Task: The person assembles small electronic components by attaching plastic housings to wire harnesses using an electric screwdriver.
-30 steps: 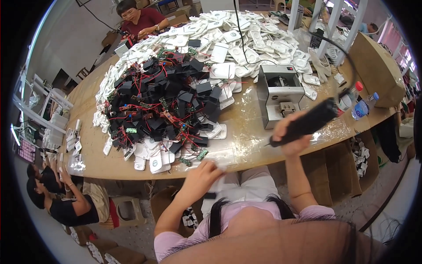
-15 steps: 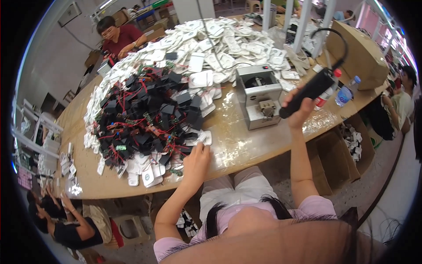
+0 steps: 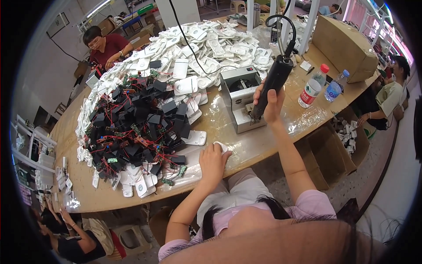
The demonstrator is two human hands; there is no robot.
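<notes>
Left hand [image 3: 213, 163] curls over a white plastic piece [image 3: 224, 148] near the table's [image 3: 213, 119] edge, grip tightness unclear, best kept steady, while right hand [image 3: 272, 105] wraps a black handheld driver [image 3: 277, 77], lower end at the metal machine's [image 3: 239, 100] front, contact unclear, best held in line, its cord [image 3: 286, 21] clear of snags.

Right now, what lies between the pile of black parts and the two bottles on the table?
In the head view: some white pieces, bare table, the metal machine, then the right hand holding a black tool.
</notes>
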